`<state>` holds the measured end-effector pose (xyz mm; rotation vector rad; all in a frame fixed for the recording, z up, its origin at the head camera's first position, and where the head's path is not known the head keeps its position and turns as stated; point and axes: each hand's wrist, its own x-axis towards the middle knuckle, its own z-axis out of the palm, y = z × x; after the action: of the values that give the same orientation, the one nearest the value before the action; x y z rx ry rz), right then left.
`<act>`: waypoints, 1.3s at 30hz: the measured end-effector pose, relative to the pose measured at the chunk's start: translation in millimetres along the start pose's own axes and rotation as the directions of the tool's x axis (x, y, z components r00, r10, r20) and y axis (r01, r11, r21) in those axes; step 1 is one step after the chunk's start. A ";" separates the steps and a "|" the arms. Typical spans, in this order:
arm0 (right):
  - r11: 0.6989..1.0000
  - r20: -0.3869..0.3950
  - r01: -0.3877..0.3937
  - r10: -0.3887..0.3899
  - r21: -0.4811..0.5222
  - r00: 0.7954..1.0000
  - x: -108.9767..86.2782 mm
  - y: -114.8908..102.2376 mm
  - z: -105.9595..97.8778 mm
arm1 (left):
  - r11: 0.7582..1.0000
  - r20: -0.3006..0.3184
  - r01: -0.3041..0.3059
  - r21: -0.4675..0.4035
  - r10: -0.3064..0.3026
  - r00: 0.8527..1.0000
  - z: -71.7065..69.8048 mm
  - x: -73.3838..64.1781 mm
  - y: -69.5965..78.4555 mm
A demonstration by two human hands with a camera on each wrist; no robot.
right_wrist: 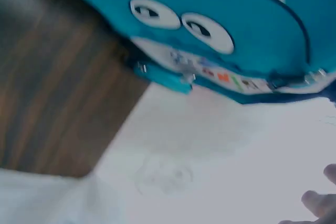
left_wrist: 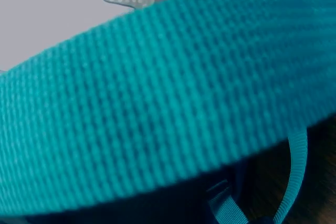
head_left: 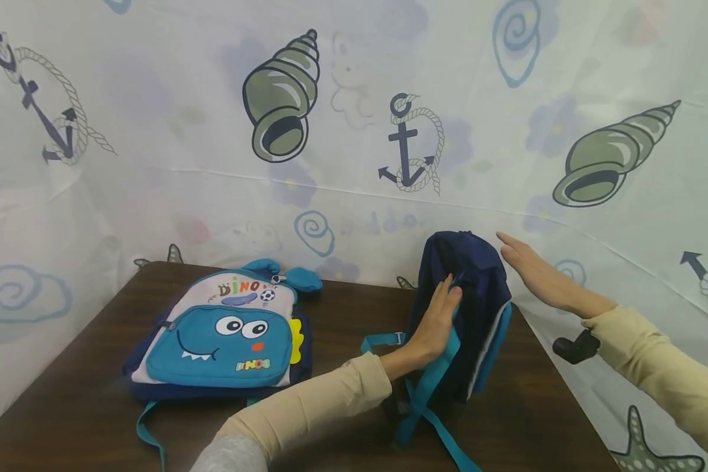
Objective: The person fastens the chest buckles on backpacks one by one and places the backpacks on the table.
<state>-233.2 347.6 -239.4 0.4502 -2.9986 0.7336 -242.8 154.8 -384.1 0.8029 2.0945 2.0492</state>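
Note:
A navy and teal children's backpack stands upright on the right of the table, its back side with the straps towards me. My left hand lies against that back side, fingers straight. A teal strap hangs beside it and fills much of the left wrist view as wide webbing. To the right of the bag, my right hand is held up with extended fingers, apart from it. In the right wrist view, the bag's dinosaur front shows eyes and a mouth line; fingertips appear at the corner.
A second dinosaur backpack lies face up on the left of the brown table, one strap trailing towards the front. Behind and to the right hangs a white sheet printed with shells and anchors.

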 end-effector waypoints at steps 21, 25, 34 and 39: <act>0.903 0.122 0.113 -0.069 -0.414 0.990 27.1 -64.2 -17.5 | 1.000 0.017 -0.017 0.016 0.016 1.000 5.9 -0.2 -1.3; 0.856 0.166 0.155 -0.082 -0.494 0.983 28.1 -70.8 -8.5 | 0.999 0.014 -0.034 0.021 0.033 0.999 6.6 0.4 -1.9; 0.771 0.222 0.259 -0.156 -0.582 0.962 24.6 -71.3 11.8 | 0.998 -0.009 -0.058 0.038 0.058 0.998 4.6 -2.1 -4.5; 0.776 0.226 0.268 -0.166 -0.571 0.960 26.7 -69.0 12.5 | 0.998 -0.022 -0.060 0.026 0.060 0.998 0.4 -2.5 -5.2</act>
<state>-238.7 276.1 -217.2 0.8223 -3.0093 -0.2949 -242.0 154.3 -389.8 0.8604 2.1380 2.0749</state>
